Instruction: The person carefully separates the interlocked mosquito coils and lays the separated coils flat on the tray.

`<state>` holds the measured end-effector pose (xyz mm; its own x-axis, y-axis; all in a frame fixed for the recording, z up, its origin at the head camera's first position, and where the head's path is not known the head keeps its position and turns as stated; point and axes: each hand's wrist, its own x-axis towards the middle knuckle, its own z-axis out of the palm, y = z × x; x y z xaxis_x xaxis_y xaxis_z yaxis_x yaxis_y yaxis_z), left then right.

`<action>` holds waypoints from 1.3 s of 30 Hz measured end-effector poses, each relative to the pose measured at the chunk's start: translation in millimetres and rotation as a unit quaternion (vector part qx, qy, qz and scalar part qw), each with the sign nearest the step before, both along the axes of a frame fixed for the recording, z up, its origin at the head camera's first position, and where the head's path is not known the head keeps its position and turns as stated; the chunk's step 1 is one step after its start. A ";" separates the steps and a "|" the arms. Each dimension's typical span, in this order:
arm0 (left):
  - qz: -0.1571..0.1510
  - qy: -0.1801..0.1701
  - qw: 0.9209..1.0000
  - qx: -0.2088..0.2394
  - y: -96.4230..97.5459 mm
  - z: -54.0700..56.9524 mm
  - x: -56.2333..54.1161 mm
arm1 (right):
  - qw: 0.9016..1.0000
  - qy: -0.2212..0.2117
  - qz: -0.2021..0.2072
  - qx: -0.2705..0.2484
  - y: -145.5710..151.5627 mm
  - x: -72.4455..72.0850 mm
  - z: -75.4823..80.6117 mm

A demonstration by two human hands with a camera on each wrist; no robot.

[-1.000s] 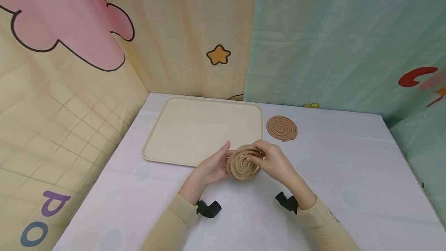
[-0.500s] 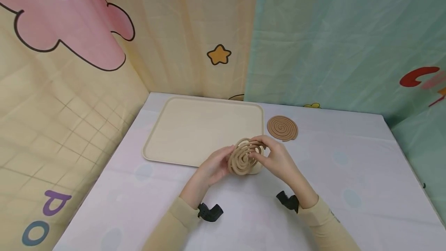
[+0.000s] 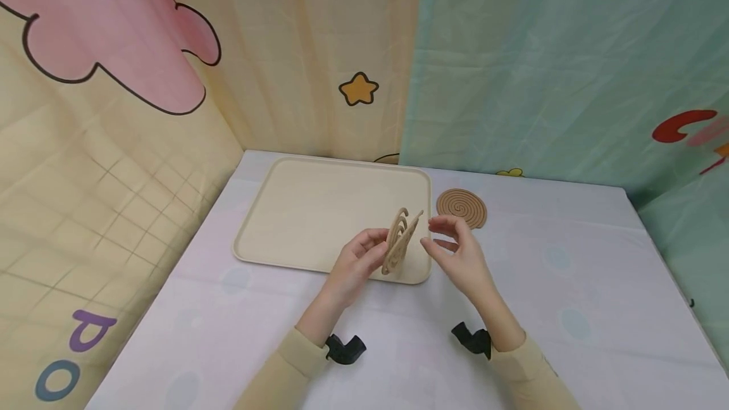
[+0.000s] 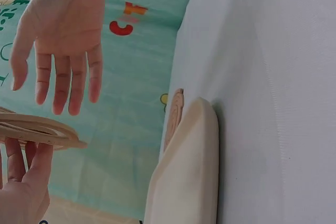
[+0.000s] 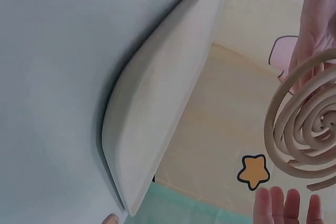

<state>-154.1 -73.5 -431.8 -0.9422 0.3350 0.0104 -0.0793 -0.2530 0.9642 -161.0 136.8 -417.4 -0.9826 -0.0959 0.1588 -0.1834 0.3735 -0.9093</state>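
A pair of light tan mosquito coils point(image 3: 397, 252) is held above the tray's near right corner, tilted almost edge-on. My left hand point(image 3: 355, 264) grips them at their left edge, thumb in front. The two spirals lean apart at the top, and the left wrist view shows the coils point(image 4: 52, 139) as a thin stack over the fingers. Just to the right, my right hand point(image 3: 458, 258) holds nothing, its thumb and fingers parted and facing the coils. In the right wrist view the coil rings point(image 5: 271, 124) face the camera, with the right fingertips point(image 5: 278, 208) below.
A cream rectangular tray point(image 3: 330, 207) lies on the white-covered table point(image 3: 569, 271). Beyond its right edge is a darker brown mosquito coil point(image 3: 462, 206), lying flat. Patterned curtains point(image 3: 512, 68) stand behind the table and at its sides.
My right hand has let go of the tan coils and drawn off to the right. In the left hand they have turned from facing the head camera to nearly edge-on, and risen slightly.
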 end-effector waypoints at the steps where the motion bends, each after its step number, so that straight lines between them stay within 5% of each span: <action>1: 0.006 0.004 1.000 0.001 0.7 -0.8 0.1 | 1.000 -0.019 0.006 -0.009 -0.6 1.9 -1.2; 6: 0.034 0.029 0.999 -0.005 4.9 -8.5 0.0 | 0.992 -0.070 0.088 -0.058 -6.8 7.5 -10.2; 11: 0.030 0.043 0.998 -0.019 8.1 -15.3 2.3 | 0.978 -0.105 0.145 -0.107 -10.3 5.9 -16.5; 23: 0.019 0.105 0.993 -0.051 11.1 -24.7 3.9 | 0.965 -0.155 0.149 -0.150 -6.4 0.6 -27.8; 30: 0.014 0.093 0.994 -0.058 6.4 -27.8 4.4 | 0.958 -0.158 0.135 -0.200 -6.6 3.6 -31.2; 39: 0.017 0.009 1.000 -0.005 0.6 -32.5 2.2 | 0.944 -0.150 0.160 -0.245 -6.2 6.0 -29.5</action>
